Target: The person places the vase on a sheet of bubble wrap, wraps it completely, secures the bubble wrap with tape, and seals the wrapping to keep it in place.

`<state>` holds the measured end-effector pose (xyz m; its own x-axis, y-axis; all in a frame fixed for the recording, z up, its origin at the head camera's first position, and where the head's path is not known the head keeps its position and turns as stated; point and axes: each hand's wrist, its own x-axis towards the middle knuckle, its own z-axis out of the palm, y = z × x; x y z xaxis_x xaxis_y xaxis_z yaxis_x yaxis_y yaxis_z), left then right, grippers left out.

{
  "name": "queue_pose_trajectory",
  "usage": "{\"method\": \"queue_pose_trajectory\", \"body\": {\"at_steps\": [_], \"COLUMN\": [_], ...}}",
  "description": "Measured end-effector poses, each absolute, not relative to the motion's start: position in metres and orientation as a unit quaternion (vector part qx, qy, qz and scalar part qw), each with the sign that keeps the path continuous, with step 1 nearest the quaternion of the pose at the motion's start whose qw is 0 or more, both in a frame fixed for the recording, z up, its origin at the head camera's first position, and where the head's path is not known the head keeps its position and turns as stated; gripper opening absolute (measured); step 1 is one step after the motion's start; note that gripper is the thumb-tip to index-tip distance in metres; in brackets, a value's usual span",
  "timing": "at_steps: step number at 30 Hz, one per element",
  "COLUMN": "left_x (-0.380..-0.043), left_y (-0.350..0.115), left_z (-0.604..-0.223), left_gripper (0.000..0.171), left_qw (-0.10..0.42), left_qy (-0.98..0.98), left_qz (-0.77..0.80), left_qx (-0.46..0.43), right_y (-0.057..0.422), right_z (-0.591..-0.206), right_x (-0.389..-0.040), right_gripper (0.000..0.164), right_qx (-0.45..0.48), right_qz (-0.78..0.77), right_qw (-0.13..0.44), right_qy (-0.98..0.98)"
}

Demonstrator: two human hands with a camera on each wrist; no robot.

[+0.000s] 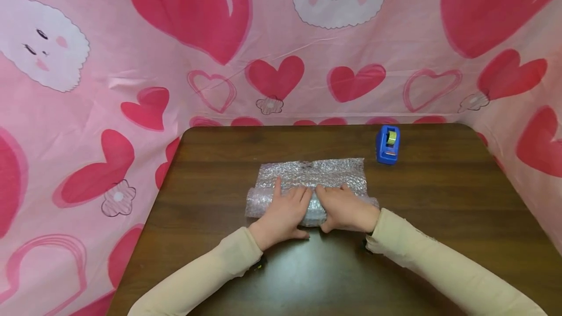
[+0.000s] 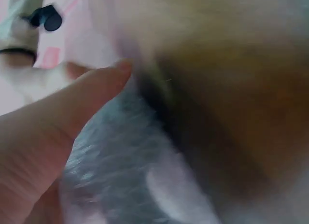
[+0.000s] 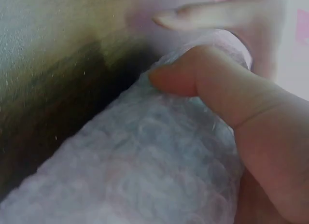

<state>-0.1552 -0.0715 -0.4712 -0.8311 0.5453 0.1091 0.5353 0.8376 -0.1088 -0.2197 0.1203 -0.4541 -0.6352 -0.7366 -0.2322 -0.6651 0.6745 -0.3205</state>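
A sheet of clear bubble wrap [image 1: 325,169] lies on the table, its near part rolled around something bluish that is hidden inside. My left hand [image 1: 284,214] holds the bubble-wrap roll [image 1: 315,212] left of its middle, fingers over the top and thumb at the near side. Close beside it, my right hand [image 1: 348,207] grips the same roll, thumb toward me. In the right wrist view the right thumb [image 3: 207,77] presses on the bubbled surface. The left thumb [image 2: 87,96] stretches along the roll in the left wrist view. Both rolled ends stick out past the hands.
A blue tape dispenser [image 1: 388,145] with a roll of tape stands at the back right of the dark wooden table [image 1: 210,160]. Pink cloth [image 1: 307,43] printed with hearts hangs behind the table and along its sides.
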Motion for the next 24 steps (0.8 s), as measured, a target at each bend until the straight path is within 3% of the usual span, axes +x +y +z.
{"method": "queue_pose_trajectory", "body": {"at_steps": [3, 7, 10, 15, 24], "left_x": [-0.154, -0.155, -0.156, -0.159, -0.165], "left_y": [-0.07, -0.068, -0.068, -0.069, -0.069], "left_z": [-0.475, -0.48, -0.482, -0.482, -0.483], "left_gripper": [0.114, 0.105, 0.097, 0.093, 0.094], "left_qw": [0.09, 0.124, 0.139, 0.136, 0.098], "left_qy": [-0.953, -0.951, -0.95, -0.952, -0.957], "left_qz": [0.06, 0.063, 0.062, 0.052, 0.028], "left_qx": [-0.282, -0.275, -0.272, -0.269, -0.272], "right_y": [0.119, 0.12, 0.121, 0.124, 0.123], "right_z": [-0.451, -0.449, -0.451, -0.455, -0.48], "right_x": [-0.221, -0.217, -0.208, -0.185, -0.173], "right_gripper": [0.067, 0.087, 0.106, 0.108, 0.11], "right_qx": [-0.387, -0.39, -0.399, -0.412, -0.396], "right_qz": [-0.093, -0.058, -0.021, 0.02, 0.043], "right_qw": [0.179, 0.145, 0.082, -0.046, -0.141], "right_qy": [0.9, 0.908, 0.913, 0.91, 0.906]}}
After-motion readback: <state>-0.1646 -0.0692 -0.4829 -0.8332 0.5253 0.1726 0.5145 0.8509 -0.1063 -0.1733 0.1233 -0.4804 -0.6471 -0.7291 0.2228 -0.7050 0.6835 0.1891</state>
